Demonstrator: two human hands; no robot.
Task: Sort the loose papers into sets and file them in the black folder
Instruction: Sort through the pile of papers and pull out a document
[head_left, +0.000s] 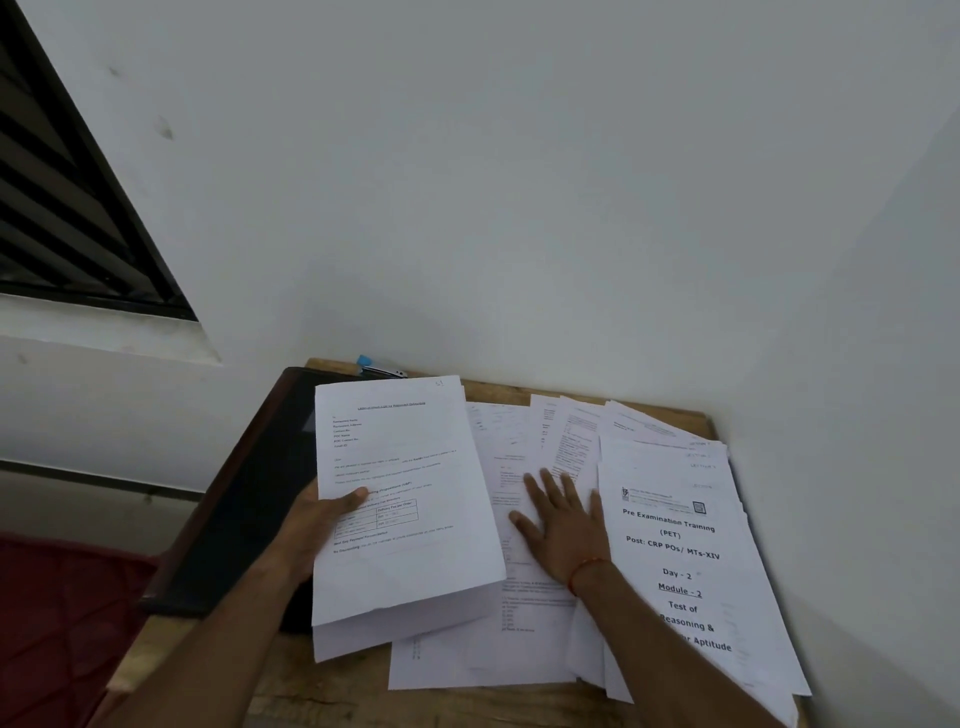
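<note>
My left hand (317, 525) grips a stack of printed sheets (410, 551) from its left edge, thumb on the top page, holding it lifted above the table. Under and left of that stack lies the black folder (244, 499), flat and partly hanging past the table's left edge. My right hand (561, 525) lies flat with fingers spread on the loose papers (514, 452) fanned across the middle. To the right sits a pile topped by a "Pre Examination Training" cover page (680, 561).
The small wooden table (332, 696) stands in a corner against white walls. A blue-tipped pen or clip (376, 366) lies at the back edge. A dark window (62, 197) is up left, and red fabric (57, 613) lies below left.
</note>
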